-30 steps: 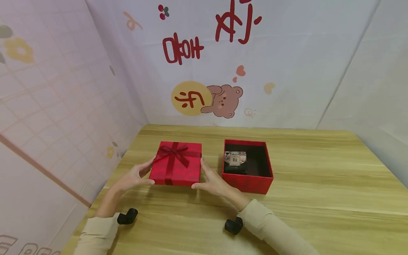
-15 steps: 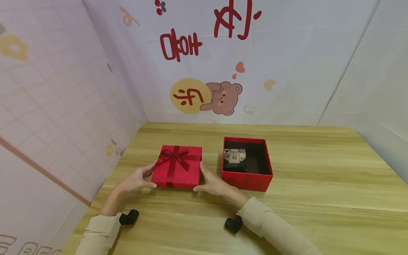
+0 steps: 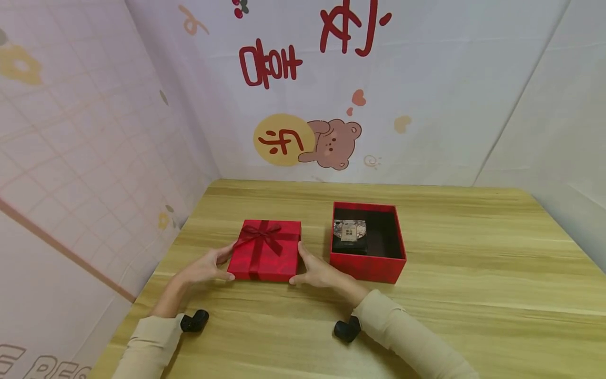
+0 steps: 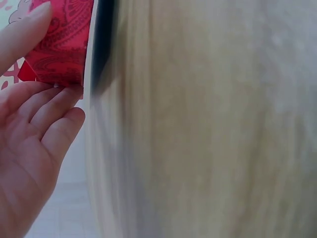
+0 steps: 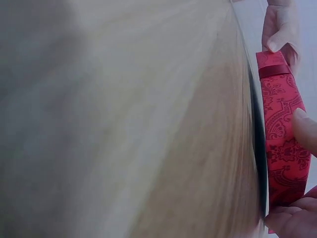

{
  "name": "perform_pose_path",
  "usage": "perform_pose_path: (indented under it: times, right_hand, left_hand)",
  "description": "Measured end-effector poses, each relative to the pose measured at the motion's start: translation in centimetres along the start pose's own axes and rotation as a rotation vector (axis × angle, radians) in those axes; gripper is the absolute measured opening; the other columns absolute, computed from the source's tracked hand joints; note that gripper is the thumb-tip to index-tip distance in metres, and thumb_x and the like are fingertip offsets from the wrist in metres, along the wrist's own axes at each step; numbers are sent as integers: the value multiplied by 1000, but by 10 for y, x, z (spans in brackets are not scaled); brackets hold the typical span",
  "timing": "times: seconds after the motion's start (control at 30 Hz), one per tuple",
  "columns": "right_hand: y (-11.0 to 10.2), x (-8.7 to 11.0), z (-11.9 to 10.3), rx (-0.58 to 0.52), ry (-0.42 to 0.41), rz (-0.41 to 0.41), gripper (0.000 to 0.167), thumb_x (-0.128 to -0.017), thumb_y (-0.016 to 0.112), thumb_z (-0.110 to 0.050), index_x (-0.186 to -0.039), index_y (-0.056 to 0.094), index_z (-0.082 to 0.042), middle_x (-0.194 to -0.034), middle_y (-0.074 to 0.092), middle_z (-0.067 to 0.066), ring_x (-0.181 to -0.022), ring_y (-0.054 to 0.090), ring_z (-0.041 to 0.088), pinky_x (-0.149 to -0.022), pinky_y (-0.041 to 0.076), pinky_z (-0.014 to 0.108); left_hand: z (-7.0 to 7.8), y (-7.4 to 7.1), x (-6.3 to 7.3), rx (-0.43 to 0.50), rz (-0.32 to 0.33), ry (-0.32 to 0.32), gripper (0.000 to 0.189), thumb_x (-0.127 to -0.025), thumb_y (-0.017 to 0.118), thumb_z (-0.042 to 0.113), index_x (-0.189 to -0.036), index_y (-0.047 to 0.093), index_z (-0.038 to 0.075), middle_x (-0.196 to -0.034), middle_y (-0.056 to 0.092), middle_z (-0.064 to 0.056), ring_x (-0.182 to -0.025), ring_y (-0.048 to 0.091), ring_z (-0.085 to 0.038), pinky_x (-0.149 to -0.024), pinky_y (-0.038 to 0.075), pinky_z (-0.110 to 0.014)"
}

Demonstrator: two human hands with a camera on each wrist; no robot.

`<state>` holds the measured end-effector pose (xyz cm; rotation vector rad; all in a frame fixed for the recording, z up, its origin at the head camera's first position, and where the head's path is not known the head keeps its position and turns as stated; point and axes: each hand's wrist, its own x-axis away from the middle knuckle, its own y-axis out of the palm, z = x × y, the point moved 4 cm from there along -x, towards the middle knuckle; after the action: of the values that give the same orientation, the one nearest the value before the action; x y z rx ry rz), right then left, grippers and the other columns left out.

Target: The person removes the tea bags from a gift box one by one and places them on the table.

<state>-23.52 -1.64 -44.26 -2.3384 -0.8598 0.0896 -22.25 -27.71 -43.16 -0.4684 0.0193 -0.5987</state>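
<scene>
A red patterned gift box lid point(image 3: 284, 260) with a dark red ribbon bow lies at or just above the table, left of centre. My left hand point(image 3: 204, 267) grips its left side, thumb at the near corner. On the right side my right hand point(image 3: 318, 269) holds it the same way. In the left wrist view the fingers point(image 4: 52, 111) reach along the lid's side point(image 4: 62, 54). The right wrist view shows the lid's front side point(image 5: 282, 119) with a dark shadow strip under it. Whether it touches the table cannot be told.
To the right stands the red box base point(image 3: 366, 267), open at the top with a black inside. A black packet point(image 3: 350, 235) with a patterned label sits in its left part. All stand on a wood-grain table point(image 3: 464, 268); a printed cloth wall point(image 3: 426, 79) rises behind.
The lid has come down and slightly toward me, with both hands on it, and now lies flatter and lower. The box base and packet have stayed in place.
</scene>
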Motion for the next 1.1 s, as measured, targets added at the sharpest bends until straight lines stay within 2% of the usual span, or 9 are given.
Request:
perform_pose_path:
  times: [0.3, 0.57, 0.77, 0.9, 1.1]
  right_hand:
    - [0, -3, 2, 2, -12, 6, 95, -80, 70, -19, -143, 5, 6, -151, 5, 21, -138, 9, 29, -111, 15, 42]
    - [4, -4, 3, -28, -18, -4, 95, -80, 70, -17, -143, 3, 8, -150, 3, 23, -138, 6, 30, -111, 14, 43]
    - [4, -4, 5, -23, -4, 1, 95, -80, 70, -16, -144, 3, 5, -151, 3, 21, -138, 7, 29, -111, 13, 42]
    - [2, -2, 4, -16, -7, 7, 94, -80, 70, -16, -144, 3, 5, -151, 3, 21, -138, 7, 28, -111, 13, 42]
    - [0, 4, -3, 3, -67, 21, 93, -81, 70, -18, -144, 5, 6, -151, 4, 21, -138, 8, 29, -111, 15, 42]
  left_hand:
    - [-2, 1, -3, -7, 0, 2, 88, -78, 68, 1, -140, 8, -13, -146, 6, -29, -132, 17, -43, -103, 21, -45]
    - [-5, 2, -2, -20, 12, -26, 87, -76, 68, -3, -139, 9, -15, -146, 9, -31, -132, 19, -42, -103, 23, -43]
    - [-5, 5, -2, -5, 23, -21, 87, -76, 66, -7, -141, 8, -12, -147, 9, -29, -132, 18, -41, -103, 22, -44]
    - [-3, 7, -2, -3, 30, -50, 86, -76, 65, -7, -141, 8, -11, -146, 11, -28, -132, 19, -41, -104, 21, -44]
    - [6, 2, 5, -95, 67, -64, 88, -78, 68, 4, -139, 8, -15, -144, 12, -34, -131, 15, -46, -104, 18, -53]
